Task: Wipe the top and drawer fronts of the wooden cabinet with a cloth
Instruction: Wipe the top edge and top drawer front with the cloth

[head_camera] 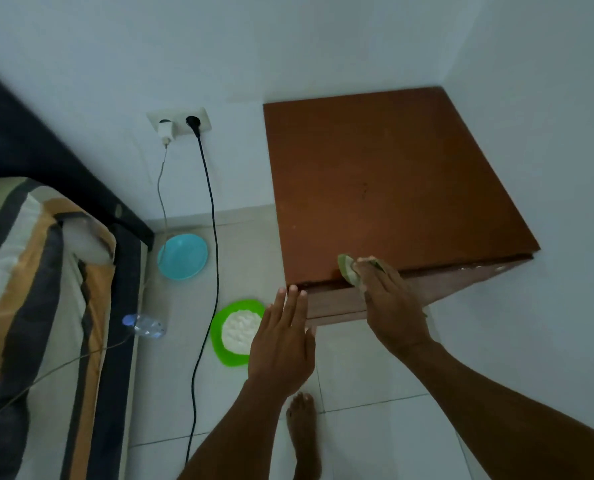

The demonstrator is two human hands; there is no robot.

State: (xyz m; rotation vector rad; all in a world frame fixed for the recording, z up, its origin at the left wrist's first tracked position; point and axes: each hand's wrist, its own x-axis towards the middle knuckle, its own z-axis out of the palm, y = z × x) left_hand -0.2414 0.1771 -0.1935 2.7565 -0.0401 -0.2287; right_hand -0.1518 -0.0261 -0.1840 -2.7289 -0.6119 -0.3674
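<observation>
The right hand [392, 306] gripped a pale green cloth [347, 270], its fingers curled over the wad and pressing it onto the front lip of the reddish-brown wooden cabinet [392, 185], where the flat top met the upper drawer front [333, 299]. Most of the cabinet top stretched away beyond the grip, towards the corner of the white walls. Just to the left of the grip, the left hand [281, 337] was spread flat with straight fingers, holding nothing, its fingertips near the cabinet's front left corner. Further left, on the tiled floor, lay a bright green plate of white food [217, 341], a round light blue plate [182, 257], a black power cable [212, 237] and a clear plastic bottle [145, 326]. A bare foot [302, 431] stood below the grip.
</observation>
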